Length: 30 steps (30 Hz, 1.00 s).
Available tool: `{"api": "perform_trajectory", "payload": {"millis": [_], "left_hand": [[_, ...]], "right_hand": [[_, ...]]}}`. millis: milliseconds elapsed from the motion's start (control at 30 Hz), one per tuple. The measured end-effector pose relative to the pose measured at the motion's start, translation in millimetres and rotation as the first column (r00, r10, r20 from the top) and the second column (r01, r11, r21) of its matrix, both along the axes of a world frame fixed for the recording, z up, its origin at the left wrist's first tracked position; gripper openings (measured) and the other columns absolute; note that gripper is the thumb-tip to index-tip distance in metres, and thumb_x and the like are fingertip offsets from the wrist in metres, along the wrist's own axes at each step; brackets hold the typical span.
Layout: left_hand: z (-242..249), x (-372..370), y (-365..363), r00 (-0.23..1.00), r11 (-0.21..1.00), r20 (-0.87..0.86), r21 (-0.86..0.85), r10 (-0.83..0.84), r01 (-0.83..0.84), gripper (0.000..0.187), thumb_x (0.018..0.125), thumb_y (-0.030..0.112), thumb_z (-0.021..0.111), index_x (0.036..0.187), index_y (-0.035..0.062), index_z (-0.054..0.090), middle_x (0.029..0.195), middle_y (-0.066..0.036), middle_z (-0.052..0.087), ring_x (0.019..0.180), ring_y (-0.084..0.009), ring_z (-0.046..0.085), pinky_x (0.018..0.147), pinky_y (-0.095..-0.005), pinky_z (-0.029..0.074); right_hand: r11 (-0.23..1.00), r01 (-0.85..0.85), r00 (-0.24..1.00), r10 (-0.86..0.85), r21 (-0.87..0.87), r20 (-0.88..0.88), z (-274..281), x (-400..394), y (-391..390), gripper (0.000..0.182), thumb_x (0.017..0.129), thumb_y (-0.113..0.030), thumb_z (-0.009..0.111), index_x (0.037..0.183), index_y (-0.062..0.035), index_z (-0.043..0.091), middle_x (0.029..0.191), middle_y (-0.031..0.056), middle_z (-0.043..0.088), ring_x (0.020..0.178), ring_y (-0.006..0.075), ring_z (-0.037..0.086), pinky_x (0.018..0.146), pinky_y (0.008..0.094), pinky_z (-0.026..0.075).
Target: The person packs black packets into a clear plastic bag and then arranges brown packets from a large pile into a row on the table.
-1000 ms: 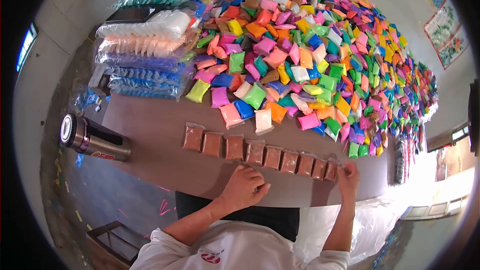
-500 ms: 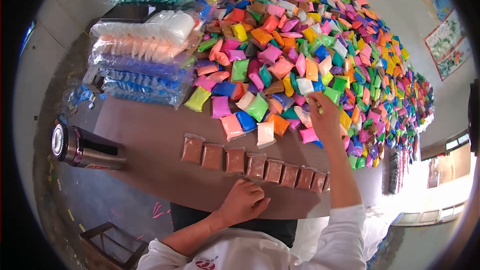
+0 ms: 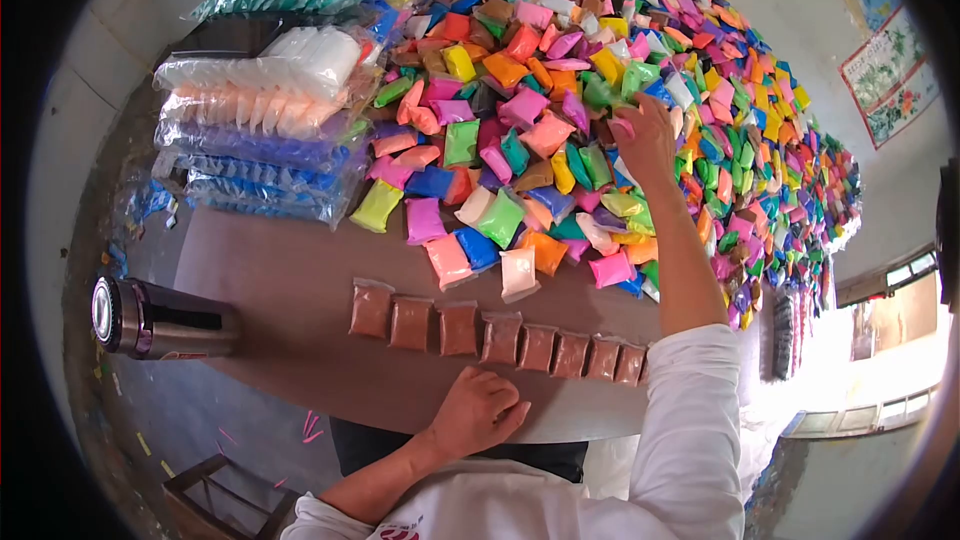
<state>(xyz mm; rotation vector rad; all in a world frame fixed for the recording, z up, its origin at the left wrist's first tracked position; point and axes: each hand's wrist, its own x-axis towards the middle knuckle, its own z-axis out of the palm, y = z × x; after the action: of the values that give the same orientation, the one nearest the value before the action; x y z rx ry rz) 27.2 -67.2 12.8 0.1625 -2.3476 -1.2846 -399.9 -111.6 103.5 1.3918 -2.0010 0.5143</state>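
Observation:
My right hand reaches into the heap of small colourful clay packets, fingers pointing down among them. A green packet beside its fingertips is smeared by motion, and I cannot tell if the fingers grip anything. My left hand rests near the front edge of the table, fingers curled in with nothing showing in them. Just beyond it, a slightly slanting row of several brown packets lies flat on the table. The row's right end comes close to my right sleeve.
Stacked clear bags of sorted packets stand at the back left, with a dark flat object on them. A steel thermos lies on its side at the table's left edge. A wooden stool stands below left.
My right hand has moved farther back into the heap, and packets near it have shifted. My left hand stays curled at the table edge. The whole view has shifted slightly.

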Motion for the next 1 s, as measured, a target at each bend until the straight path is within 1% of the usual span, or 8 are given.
{"api": "perform_trajectory", "payload": {"millis": [67,200,333,433,467,667,867,1000], "left_hand": [[1,0,0,1.000,1.000,0.004,0.008,-0.003,0.003,0.019,0.084,0.017,0.073,0.072,0.0093,0.060,0.082,-0.004,0.067,0.077,-0.0248,0.063,0.077,-0.0391,0.045],[2,-1,1,1.000,1.000,0.021,-0.007,0.000,0.000,0.019,0.084,0.017,0.073,0.072,0.0090,0.061,0.082,-0.003,0.066,0.077,-0.0243,0.063,0.078,-0.0388,0.046],[5,-2,0,0.999,0.999,0.042,-0.039,-0.003,0.004,0.019,0.084,0.017,0.073,0.072,0.0088,0.061,0.082,-0.003,0.066,0.076,-0.0240,0.063,0.078,-0.0382,0.046],[5,-1,1,1.000,0.999,0.026,-0.038,0.012,-0.011,0.017,0.082,0.015,0.074,0.072,0.0087,0.062,0.080,-0.003,0.066,0.075,-0.0236,0.063,0.077,-0.0379,0.046],[5,-2,2,1.000,0.999,0.009,-0.040,0.022,-0.021,0.016,0.081,0.014,0.075,0.072,0.0087,0.062,0.079,-0.002,0.067,0.073,-0.0233,0.062,0.076,-0.0377,0.045],[3,-4,3,1.000,0.998,-0.009,-0.061,0.029,-0.030,0.015,0.079,0.013,0.076,0.072,0.0091,0.063,0.079,-0.001,0.067,0.072,-0.0228,0.062,0.074,-0.0375,0.045],[6,-4,2,1.000,0.997,0.023,-0.082,0.009,-0.007,0.017,0.082,0.014,0.074,0.071,0.0089,0.062,0.077,-0.002,0.065,0.072,-0.0235,0.062,0.075,-0.0384,0.045],[6,-5,3,0.999,0.996,0.024,-0.084,0.023,-0.020,0.018,0.082,0.014,0.073,0.070,0.0089,0.061,0.076,-0.003,0.064,0.072,-0.0239,0.062,0.074,-0.0389,0.046]], "right_hand": [[1.000,-0.018,1.000,0.018,0.002,0.011,16,16,0,0.022,0.081,-0.010,0.072,0.102,-0.0107,0.076,0.115,0.0159,0.067,0.111,0.0356,0.062,0.095,0.0470,0.049],[0.947,-0.300,0.913,0.249,0.118,0.324,-2,31,-15,0.028,0.089,-0.011,0.065,0.116,-0.0131,0.072,0.098,0.0159,0.070,0.092,0.0358,0.066,0.080,0.0422,0.054],[0.942,-0.018,0.935,-0.103,0.335,0.339,15,16,-21,0.049,0.091,-0.004,0.049,0.136,-0.0199,0.062,0.104,0.0170,0.071,0.094,0.0360,0.067,0.081,0.0423,0.054],[0.972,-0.110,0.856,-0.012,0.206,0.517,18,-27,-10,0.057,0.087,-0.001,0.047,0.139,-0.0208,0.060,0.104,0.0155,0.071,0.095,0.0307,0.069,0.084,0.0387,0.054],[0.953,-0.108,0.805,-0.083,0.283,0.587,24,-40,-4,0.061,0.085,0.001,0.046,0.141,-0.0198,0.058,0.104,0.0133,0.072,0.095,0.0248,0.069,0.085,0.0345,0.053],[0.958,-0.198,0.817,0.043,0.209,0.575,7,-65,13,0.055,0.086,-0.006,0.051,0.137,-0.0208,0.062,0.092,0.0105,0.072,0.087,0.0255,0.070,0.079,0.0361,0.053],[0.976,0.040,0.838,-0.149,0.213,0.525,17,-30,12,0.025,0.083,-0.029,0.069,0.102,-0.0131,0.076,0.080,0.0076,0.071,0.081,0.0292,0.070,0.074,0.0395,0.053],[0.875,0.218,0.899,-0.353,0.431,0.261,10,-6,-5,0.038,0.071,-0.047,0.077,0.085,-0.0115,0.075,0.088,0.0126,0.074,0.087,0.0311,0.071,0.075,0.0465,0.053]]}}
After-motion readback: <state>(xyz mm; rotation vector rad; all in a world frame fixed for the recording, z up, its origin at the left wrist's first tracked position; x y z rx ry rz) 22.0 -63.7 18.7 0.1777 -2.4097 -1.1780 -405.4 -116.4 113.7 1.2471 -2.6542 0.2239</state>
